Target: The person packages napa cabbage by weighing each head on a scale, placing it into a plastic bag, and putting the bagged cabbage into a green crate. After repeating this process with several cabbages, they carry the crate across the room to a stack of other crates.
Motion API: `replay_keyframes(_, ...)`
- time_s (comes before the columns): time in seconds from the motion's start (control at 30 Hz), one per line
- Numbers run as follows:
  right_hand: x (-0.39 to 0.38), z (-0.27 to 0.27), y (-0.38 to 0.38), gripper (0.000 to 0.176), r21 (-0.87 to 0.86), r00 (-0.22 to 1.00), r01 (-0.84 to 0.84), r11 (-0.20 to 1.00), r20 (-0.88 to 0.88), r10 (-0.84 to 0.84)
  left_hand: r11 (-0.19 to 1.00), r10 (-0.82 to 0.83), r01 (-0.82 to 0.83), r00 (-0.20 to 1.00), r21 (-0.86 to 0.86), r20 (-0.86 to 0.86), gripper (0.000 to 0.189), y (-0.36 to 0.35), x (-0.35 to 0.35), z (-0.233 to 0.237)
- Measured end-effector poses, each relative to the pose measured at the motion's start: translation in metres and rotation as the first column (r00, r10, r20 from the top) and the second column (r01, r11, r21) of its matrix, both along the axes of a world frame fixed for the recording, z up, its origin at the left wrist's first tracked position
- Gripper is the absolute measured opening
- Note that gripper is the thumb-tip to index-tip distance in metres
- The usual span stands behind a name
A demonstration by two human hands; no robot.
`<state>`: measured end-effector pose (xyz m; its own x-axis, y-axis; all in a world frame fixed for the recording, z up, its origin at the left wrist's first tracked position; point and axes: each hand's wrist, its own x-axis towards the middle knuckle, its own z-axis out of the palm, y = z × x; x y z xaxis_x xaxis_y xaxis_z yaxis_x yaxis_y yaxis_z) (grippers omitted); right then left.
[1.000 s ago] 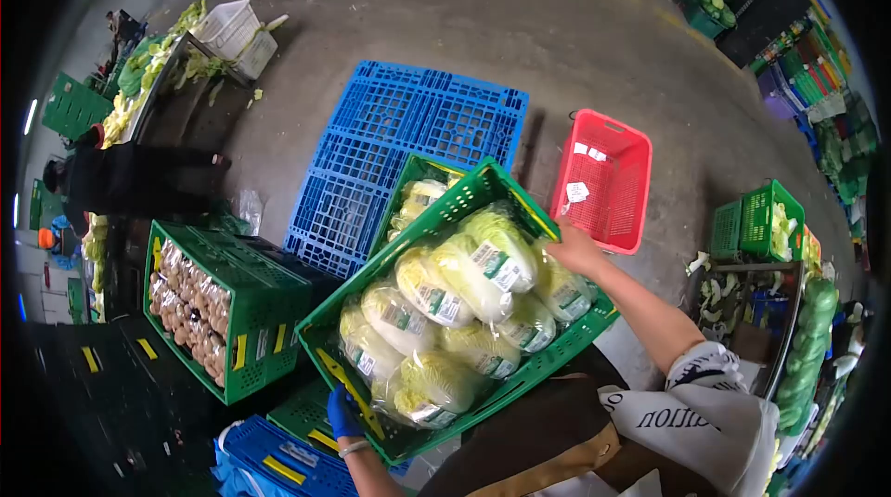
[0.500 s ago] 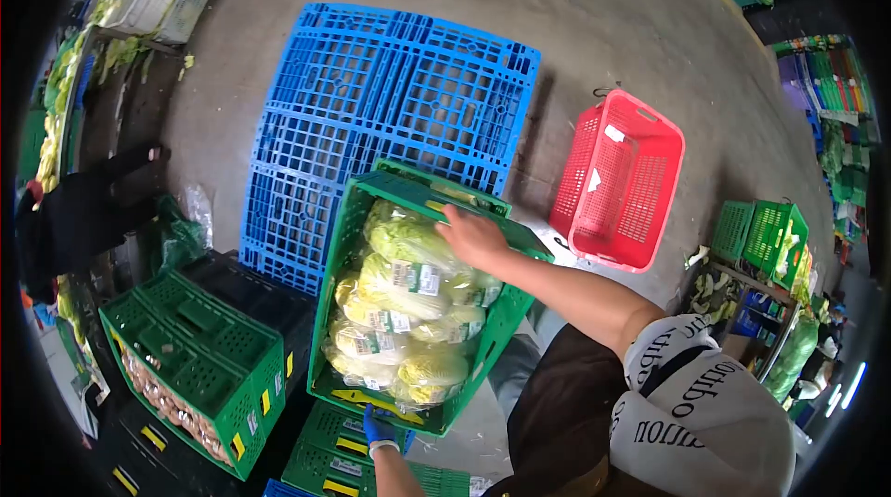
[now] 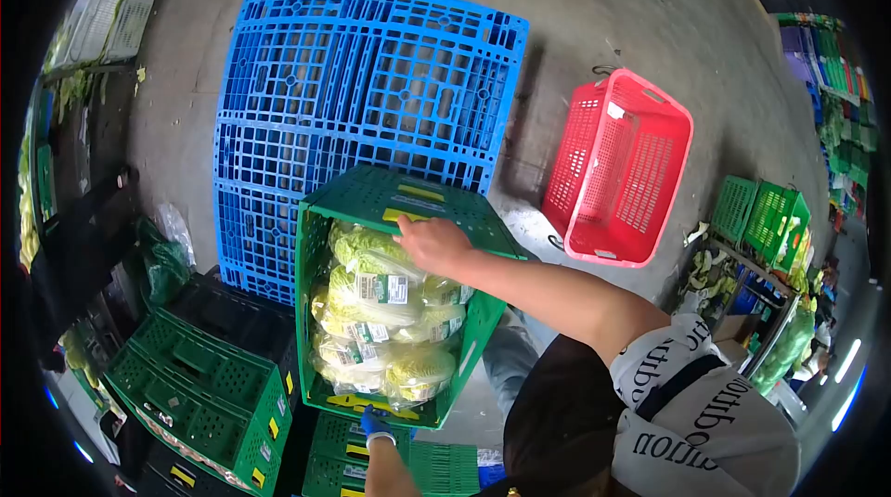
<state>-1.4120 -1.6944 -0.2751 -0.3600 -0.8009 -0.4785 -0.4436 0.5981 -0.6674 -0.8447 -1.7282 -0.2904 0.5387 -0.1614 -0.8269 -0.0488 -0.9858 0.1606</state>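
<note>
Between my two hands is a green crate [image 3: 467, 346], tilted, loaded with several plastic-wrapped Chinese cabbages [image 3: 371, 297] that carry white and green labels. My right hand [image 3: 434, 244] is bare, its fingers hooked over the far rim by the yellow handle. At the near end, my left hand [image 3: 375, 425], in a blue glove, grips the rim beside another yellow handle strip. The crate's far end overlaps the lower edge of a blue plastic pallet [image 3: 367, 93] in this view. Below the near end are stacked green crates [image 3: 436, 469].
A red basket [image 3: 640, 172] stands on the floor right of the pallet. Another green crate [image 3: 209, 376] sits on dark crates at the lower left. A person in dark clothing [image 3: 74, 246] is at the far left. Vegetable trimmings [image 3: 703, 284] lie by a rack at right.
The crate has shifted left in view and its far side wall now shows more. Both hands keep their hold on it. The surroundings have shifted slightly with my head.
</note>
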Motion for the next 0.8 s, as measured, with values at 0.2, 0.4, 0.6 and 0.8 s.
replay_keyframes(0.2, -0.003, -0.013, 0.008, 0.032, -0.04, 0.997, -0.001, 0.999, 0.073, 0.004, 0.985, -0.157, 0.153, 0.987, -0.075, -0.045, 0.01, 0.02, 0.044, -0.017)
replay_keyframes(0.4, 0.009, -0.011, -0.004, 0.026, 0.057, 0.995, -0.029, 0.998, -0.098, 0.035, -0.152, -0.986, 0.927, -0.119, 0.342, -0.117, 0.011, 0.007, 0.055, -0.02)
replay_keyframes(0.6, 0.012, -0.014, 0.003, 0.025, -0.078, 0.965, -0.068, 0.995, -0.257, 0.046, 0.688, -0.668, 0.725, 0.628, 0.011, 0.4, 0.048, 0.043, 0.024, 0.004)
replay_keyframes(0.8, 0.007, -0.011, 0.009, 0.029, -0.067, 0.871, -0.276, 0.959, -0.439, 0.22, 0.571, -0.732, 0.82, 0.53, -0.039, 0.428, 0.039, 0.155, -0.028, 0.111)
